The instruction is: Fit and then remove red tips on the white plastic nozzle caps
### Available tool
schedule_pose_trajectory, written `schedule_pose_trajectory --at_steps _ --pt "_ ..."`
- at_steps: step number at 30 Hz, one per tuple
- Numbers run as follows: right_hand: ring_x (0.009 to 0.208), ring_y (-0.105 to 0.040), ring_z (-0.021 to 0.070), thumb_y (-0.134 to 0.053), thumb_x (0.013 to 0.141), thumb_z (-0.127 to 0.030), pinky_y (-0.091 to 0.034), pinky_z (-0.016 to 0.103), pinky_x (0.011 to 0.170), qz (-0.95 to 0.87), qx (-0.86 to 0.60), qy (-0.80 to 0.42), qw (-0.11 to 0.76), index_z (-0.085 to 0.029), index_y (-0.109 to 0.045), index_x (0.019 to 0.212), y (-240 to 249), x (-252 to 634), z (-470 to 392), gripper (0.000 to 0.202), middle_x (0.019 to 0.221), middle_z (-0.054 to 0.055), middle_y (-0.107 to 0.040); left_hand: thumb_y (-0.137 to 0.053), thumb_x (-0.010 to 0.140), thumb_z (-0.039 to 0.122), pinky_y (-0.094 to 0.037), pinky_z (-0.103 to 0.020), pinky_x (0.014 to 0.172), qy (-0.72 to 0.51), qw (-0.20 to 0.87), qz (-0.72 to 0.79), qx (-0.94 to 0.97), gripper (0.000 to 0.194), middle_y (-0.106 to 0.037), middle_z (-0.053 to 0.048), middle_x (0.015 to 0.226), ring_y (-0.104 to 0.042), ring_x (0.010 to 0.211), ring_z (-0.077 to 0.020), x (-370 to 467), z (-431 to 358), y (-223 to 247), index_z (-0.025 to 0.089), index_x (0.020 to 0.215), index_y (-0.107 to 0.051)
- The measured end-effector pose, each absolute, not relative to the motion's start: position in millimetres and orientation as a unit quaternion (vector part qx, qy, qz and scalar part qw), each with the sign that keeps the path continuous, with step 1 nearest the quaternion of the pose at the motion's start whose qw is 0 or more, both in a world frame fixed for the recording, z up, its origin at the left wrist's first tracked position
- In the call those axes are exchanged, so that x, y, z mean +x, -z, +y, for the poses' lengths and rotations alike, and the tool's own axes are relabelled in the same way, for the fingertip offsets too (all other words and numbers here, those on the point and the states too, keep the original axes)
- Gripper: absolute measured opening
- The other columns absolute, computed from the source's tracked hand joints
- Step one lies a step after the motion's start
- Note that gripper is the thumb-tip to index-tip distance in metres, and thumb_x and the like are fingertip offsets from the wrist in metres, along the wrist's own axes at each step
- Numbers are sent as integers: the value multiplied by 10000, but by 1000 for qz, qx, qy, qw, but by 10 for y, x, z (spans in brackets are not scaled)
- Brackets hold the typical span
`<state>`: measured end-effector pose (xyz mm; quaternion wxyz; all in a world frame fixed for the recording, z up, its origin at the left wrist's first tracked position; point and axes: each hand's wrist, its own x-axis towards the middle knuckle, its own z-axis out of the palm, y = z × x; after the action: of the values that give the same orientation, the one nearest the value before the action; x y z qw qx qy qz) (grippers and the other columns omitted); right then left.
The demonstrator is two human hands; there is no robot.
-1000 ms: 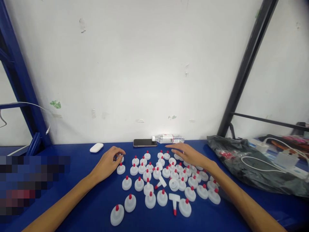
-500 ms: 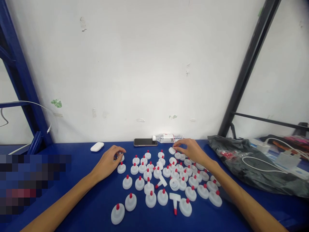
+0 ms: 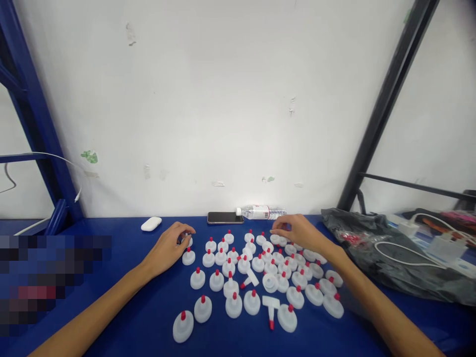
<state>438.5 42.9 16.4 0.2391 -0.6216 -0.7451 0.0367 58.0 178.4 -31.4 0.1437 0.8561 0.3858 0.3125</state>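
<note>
My left hand (image 3: pixel 169 248) is at the left edge of a spread of white nozzle caps with red tips. Its thumb and fingers are closed around one white nozzle cap (image 3: pixel 190 242), whose tip they hide. Another red-tipped cap (image 3: pixel 188 257) stands just in front of that hand. My right hand (image 3: pixel 293 232) hovers at the back of the spread, thumb and forefinger curved with a small gap and nothing seen between them. Below its fingertips is a white cap (image 3: pixel 275 239); to their left an upright red-tipped cap (image 3: pixel 261 240) stands free.
Two T-shaped pieces, one of them a white piece with a red end (image 3: pixel 271 310), lie among the caps. Along the wall are a phone (image 3: pixel 225 218), a clear bottle (image 3: pixel 256 212) and a white case (image 3: pixel 151 224). A dark plastic bag (image 3: pixel 372 258) with cables lies right.
The tilted cap at my right fingertips now stands upright on the table, released. My right hand has shifted slightly right. My left hand keeps its place on its cap.
</note>
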Motion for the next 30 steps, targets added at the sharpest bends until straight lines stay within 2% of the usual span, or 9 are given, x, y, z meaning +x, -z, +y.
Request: schedule_pose_trajectory --at_steps 2,5,9,14,18,21,24,27,30 --pt "743 -692 189 -623 901 -469 -503 276 679 -745 -635 -72 192 -222 -760 897 -192 4435 404 283 824 26 -756 -447 918 377 -513 -314 782 -310 139 390 856 301 -642 -42 988 -631 856 -197 584 1778 314 226 1046 -673" --pt "750 -696 198 -683 853 -403 -492 274 668 -750 -641 -80 141 -237 -781 891 -166 4481 405 197 825 25 -761 -463 916 387 -514 -321 768 -309 129 399 854 310 -653 -42 963 -634 834 -204 587 1768 311 220 1064 -679" --pt "756 -688 217 -720 800 -290 -460 294 663 -752 -644 -60 125 -244 -798 872 -76 4499 452 115 823 32 -761 -487 914 406 -516 -334 776 -309 115 405 853 334 -688 -49 920 -645 827 -223 582 1756 294 194 1062 -699" --pt "709 -681 201 -675 830 -232 -440 291 638 -759 -637 -64 122 -245 -791 829 -26 4507 470 117 766 14 -754 -369 993 439 -515 -322 802 -309 117 381 864 413 -735 -30 975 -666 882 -227 572 1681 236 220 1021 -718" --pt "733 -682 189 -634 878 -256 -467 291 683 -762 -626 -66 150 -237 -765 851 -62 4467 428 135 798 9 -751 -305 1029 426 -509 -312 885 -333 115 369 860 412 -730 -2 1119 -666 1027 -222 582 1588 150 251 1152 -658" --pt "806 -691 186 -584 929 -321 -498 283 716 -757 -623 -66 186 -226 -734 926 -111 4405 395 177 883 19 -753 -298 1037 403 -513 -322 866 -375 77 375 844 392 -724 -5 1046 -676 954 -208 588 1531 71 236 1109 -645" --pt "828 -693 185 -552 948 -344 -520 281 718 -749 -618 -75 226 -212 -708 940 -156 4337 378 204 911 31 -746 -295 1038 364 -511 -312 770 -397 26 364 842 375 -701 -6 918 -659 825 -187 590 1491 21 217 980 -635" --pt "858 -688 196 -566 943 -353 -537 303 743 -748 -595 -83 283 -218 -697 1004 -205 4266 356 198 942 38 -742 -393 1015 394 -489 -334 755 -407 -16 341 847 319 -685 -21 870 -632 802 -198 602 1468 23 204 898 -621" --pt "869 -678 197 -601 937 -348 -538 330 776 -748 -570 -41 338 -246 -685 1141 -279 4147 302 243 997 36 -741 -548 959 426 -467 -365 784 -418 -78 277 862 250 -683 -29 878 -615 797 -206 637 1421 37 192 973 -635"
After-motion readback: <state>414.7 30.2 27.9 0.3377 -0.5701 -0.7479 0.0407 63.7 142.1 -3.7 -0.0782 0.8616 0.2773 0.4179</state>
